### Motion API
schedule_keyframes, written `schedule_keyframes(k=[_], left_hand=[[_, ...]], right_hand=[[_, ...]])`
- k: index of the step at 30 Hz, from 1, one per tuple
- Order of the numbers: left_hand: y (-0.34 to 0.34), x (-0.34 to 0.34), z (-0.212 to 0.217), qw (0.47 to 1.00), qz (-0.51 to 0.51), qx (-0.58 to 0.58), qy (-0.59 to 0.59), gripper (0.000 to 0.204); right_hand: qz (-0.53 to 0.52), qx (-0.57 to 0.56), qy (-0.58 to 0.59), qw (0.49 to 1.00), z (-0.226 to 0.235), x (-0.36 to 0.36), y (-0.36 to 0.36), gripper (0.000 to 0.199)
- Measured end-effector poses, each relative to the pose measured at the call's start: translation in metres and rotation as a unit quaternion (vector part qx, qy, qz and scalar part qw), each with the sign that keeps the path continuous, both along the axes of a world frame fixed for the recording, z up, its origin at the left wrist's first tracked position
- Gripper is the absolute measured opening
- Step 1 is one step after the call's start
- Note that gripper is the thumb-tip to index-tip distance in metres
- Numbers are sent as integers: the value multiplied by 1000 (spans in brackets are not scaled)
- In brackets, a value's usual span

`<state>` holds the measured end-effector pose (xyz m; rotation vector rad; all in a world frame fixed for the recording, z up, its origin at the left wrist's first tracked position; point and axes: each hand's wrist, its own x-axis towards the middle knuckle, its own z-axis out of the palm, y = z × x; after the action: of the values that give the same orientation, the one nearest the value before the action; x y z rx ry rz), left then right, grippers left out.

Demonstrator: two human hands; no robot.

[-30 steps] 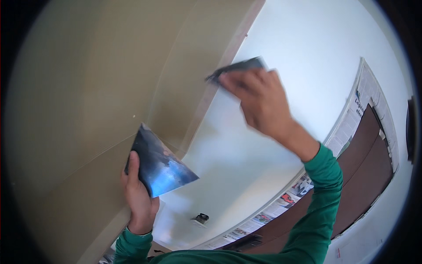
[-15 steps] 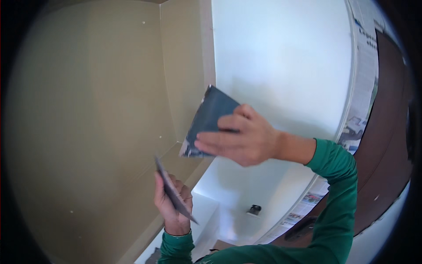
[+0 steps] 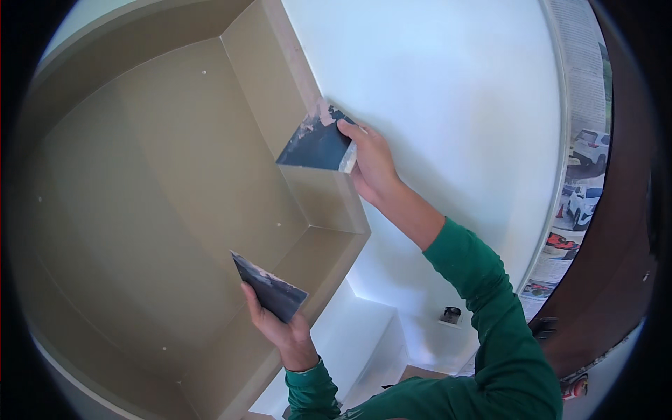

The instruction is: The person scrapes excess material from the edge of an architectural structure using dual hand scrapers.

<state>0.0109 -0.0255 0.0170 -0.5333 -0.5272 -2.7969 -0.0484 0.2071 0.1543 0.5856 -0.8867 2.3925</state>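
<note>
My right hand grips a dark, flat putty knife by its pale-edged side. Pinkish filler is smeared along that blade's upper left edge. The blade overlaps the front edge of the recess in the view; whether it touches the surface I cannot tell. Lower and to the left, my left hand is closed round a second dark putty blade, tilted, with a pinkish smear along its upper edge. This second blade is held in front of the brown recess, apart from the first.
A large brown boxed recess fills the left side. White wall lies to its right, with a small dark fitting low down. Newspaper strips line the wall's far right edge beside a dark brown panel.
My right hand has moved up and turned its blade, now with the thumb on top and the filler edge uppermost. The left blade has turned to show its face. The view has shifted.
</note>
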Motion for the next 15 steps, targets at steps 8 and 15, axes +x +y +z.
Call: schedule_keyframes(k=[8, 15], left_hand=[[3, 3, -1, 1000, 5, -2, -2, 25], [9, 2, -2, 1000, -2, 1, 7, 26]], right_hand=[[15, -54, -5, 998, 10, -18, -7, 19], [41, -64, 3, 997, 16, -34, -4, 17]])
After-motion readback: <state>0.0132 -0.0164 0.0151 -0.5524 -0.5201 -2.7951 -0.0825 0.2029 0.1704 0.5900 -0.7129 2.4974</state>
